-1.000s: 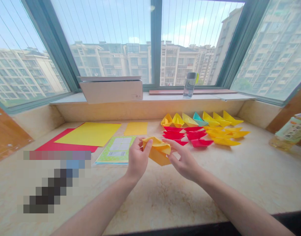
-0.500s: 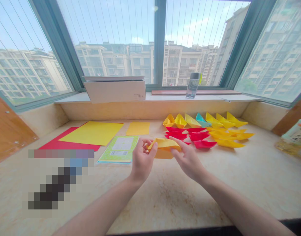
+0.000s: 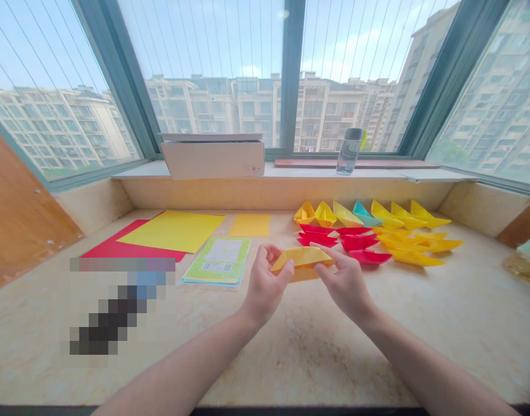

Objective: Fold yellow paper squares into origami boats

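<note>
A folded yellow paper piece [image 3: 302, 257] is held just above the marble counter [image 3: 421, 312] between both hands. My left hand [image 3: 265, 286] pinches its left end with thumb and fingers. My right hand [image 3: 345, 283] grips its right end, fingers curled over the top edge. Just behind it lie several finished paper boats: red ones [image 3: 360, 245] nearest, yellow ones [image 3: 414, 242] to the right, and one teal boat [image 3: 364, 211] in the back row.
Flat yellow sheet [image 3: 172, 230] over a red sheet [image 3: 113, 248], a small orange-yellow sheet [image 3: 250, 225] and a green paper pack [image 3: 219, 261] lie left. A cardboard box [image 3: 213, 156] and a bottle [image 3: 350, 151] stand on the window sill. A pixelated patch [image 3: 118, 303] covers the left counter.
The yellow paper has been pulled flatter and longer between the hands, from a bulky tilted shape to a level boat-like form. The view has shifted left.
</note>
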{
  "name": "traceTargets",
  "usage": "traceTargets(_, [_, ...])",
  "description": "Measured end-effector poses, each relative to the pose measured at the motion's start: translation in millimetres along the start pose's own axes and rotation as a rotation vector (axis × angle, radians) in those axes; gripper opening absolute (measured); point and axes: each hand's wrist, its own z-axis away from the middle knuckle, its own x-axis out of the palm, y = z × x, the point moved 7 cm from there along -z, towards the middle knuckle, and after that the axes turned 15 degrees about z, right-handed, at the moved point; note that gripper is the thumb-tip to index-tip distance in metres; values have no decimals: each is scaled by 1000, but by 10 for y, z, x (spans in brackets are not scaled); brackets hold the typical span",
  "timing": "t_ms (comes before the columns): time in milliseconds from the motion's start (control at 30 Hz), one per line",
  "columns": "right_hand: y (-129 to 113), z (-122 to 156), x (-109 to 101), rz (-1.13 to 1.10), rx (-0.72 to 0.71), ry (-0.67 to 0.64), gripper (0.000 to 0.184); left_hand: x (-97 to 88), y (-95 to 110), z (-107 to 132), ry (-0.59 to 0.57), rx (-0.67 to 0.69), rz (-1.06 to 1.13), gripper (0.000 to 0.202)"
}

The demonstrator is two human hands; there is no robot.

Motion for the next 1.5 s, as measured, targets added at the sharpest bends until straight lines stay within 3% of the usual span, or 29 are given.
traceTargets(200, [21,-5,12,0,-26,-23,39,74,-73,38,-131,-118,-129,29])
traceTargets(400, [58,-26,59,23,-38,-53,33,84,21,71,-112,-19,-255,26])
traceTargets(633, [6,-22,82,128,-122,16,21,123,101,129,-137,63,-295,29])
traceTargets(1033, [-23,6,120,93,-40,-3,23,132,113,134,-100,54,-256,28])
traceTargets(1300, [-63,-52,78,111,-102,-115,27,-51,60,-29,14,-62,-248,26])
traceTargets(1500, [-17,-65,84,54,-35,-164,25,-99,20,-65,26,-83,-183,24])
